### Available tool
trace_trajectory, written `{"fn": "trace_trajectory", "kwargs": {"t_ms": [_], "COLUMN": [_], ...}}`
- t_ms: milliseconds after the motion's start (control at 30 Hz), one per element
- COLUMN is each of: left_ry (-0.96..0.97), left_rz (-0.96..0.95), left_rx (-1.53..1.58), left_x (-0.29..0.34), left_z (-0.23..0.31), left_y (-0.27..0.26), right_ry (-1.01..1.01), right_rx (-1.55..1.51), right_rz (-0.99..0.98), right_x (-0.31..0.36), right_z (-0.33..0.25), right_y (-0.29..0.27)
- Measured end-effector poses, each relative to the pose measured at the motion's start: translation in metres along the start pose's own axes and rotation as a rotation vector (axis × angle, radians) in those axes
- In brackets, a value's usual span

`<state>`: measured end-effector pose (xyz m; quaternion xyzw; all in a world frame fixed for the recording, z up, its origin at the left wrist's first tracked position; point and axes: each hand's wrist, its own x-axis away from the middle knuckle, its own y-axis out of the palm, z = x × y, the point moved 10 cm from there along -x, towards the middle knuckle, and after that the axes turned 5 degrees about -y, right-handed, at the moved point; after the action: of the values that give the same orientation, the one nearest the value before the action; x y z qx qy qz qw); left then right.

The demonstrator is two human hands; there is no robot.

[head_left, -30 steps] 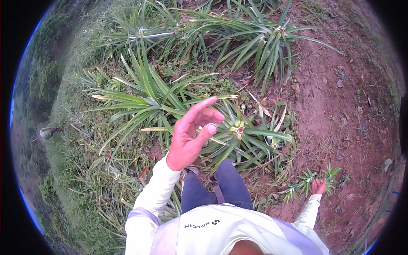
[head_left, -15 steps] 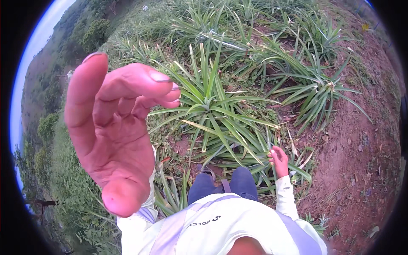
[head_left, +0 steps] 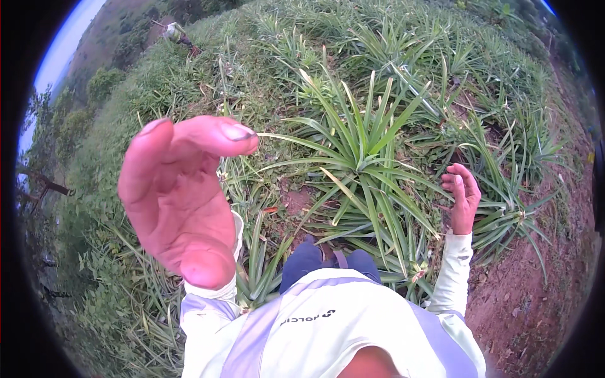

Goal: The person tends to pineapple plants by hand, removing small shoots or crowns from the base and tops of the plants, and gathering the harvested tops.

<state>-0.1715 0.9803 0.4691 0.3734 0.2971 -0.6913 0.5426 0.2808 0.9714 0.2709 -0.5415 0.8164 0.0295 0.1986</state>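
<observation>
We judge the pineapple plant (head_left: 360, 165) firmly rooted, its leaves springy and perhaps sharp-edged — best gripped low, near the base. It grows from the ground (head_left: 295, 203), appearing between our left hand (head_left: 183, 195) and right hand (head_left: 464, 196), both empty, fingers loosely curled — a spreading green rosette, some tips browned.

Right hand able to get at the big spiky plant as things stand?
Probably yes: the right hand looks empty and sits just right of the big spiky plant, with only leaves showing between; its height above them is hard to tell.
</observation>
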Motion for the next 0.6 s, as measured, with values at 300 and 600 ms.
{"fn": "trace_trajectory", "kwargs": {"t_ms": [300, 600], "left_ry": [-0.578, -0.269], "left_rz": [0.555, 0.712], "left_rx": [-0.135, -0.267], "left_x": [0.168, 0.111], "left_z": [-0.048, 0.021], "left_y": [-0.125, -0.146], "right_ry": [0.03, -0.51], "right_rx": [-0.021, -0.237], "right_rz": [-0.108, -0.42], "right_x": [-0.11, -0.114], "right_z": [-0.004, -0.198], "right_y": [0.038, 0.209]}}
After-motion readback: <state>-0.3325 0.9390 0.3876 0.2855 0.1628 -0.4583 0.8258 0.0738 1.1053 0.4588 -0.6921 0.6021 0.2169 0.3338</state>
